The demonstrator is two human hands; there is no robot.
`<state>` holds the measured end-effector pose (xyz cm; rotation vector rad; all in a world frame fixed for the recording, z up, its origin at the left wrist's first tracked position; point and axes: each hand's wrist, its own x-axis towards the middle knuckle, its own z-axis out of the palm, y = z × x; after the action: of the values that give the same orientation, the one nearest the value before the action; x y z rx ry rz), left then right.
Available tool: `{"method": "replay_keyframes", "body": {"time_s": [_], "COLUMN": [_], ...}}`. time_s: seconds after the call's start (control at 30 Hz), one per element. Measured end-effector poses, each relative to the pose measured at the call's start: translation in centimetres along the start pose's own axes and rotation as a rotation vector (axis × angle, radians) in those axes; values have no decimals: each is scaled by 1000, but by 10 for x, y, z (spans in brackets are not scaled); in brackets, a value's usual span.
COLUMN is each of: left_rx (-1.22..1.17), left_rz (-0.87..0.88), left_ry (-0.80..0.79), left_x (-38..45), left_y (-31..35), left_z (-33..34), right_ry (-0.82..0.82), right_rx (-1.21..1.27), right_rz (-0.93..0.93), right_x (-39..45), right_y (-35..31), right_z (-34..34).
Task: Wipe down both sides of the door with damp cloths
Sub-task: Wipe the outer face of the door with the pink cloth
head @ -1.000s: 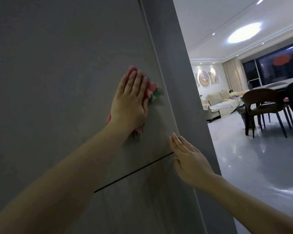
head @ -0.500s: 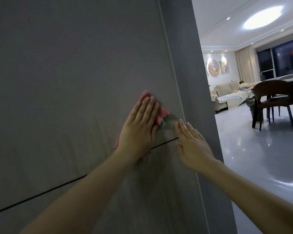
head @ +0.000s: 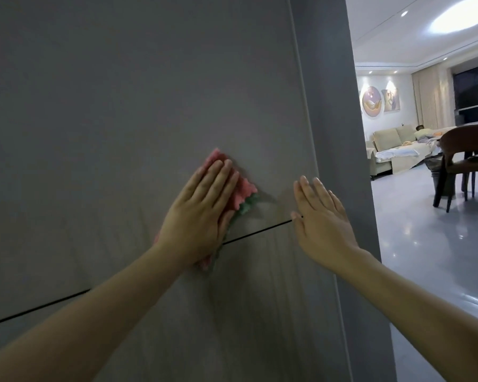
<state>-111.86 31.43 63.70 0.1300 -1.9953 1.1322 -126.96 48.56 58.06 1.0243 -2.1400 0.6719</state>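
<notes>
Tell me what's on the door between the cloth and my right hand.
Head view: only bare door surface, crossed by the thin dark groove, lies between the pink and green cloth under the left hand and the right hand.

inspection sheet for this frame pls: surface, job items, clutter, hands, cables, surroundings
Surface: grey door, thin dark groove across the panel.
Job's things: pink-and-green cloth flat against the door, straddling the groove.
Clutter: nothing seen.
Hands: left hand flat, pressing the cloth; right hand flat, fingers straight, at the door's edge, holds nothing.
Cables: nothing seen.
Surroundings: lit room at right with a sofa, a dark chair, a glossy floor.
</notes>
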Motion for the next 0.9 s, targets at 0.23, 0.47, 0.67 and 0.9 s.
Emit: {"method": "replay_keyframes", "body": {"time_s": [0.23, 0.47, 0.67, 0.9], "left_rx": [-22, 1, 14, 20], "left_rz": [-237, -139, -484, -150], "left_ry": [62, 72, 115, 36], "left_x": [13, -41, -39, -78], "left_y": [-19, -49, -75, -64], "left_z": [-4, -7, -16, -14], "right_ry": [37, 35, 116, 234], "right_rx": [60, -104, -136, 66], "right_rz": [-180, -139, -53, -287], "right_x": [7, 7, 1, -7], "right_y": [-40, -38, -73, -136], "right_z": [4, 3, 3, 17]}}
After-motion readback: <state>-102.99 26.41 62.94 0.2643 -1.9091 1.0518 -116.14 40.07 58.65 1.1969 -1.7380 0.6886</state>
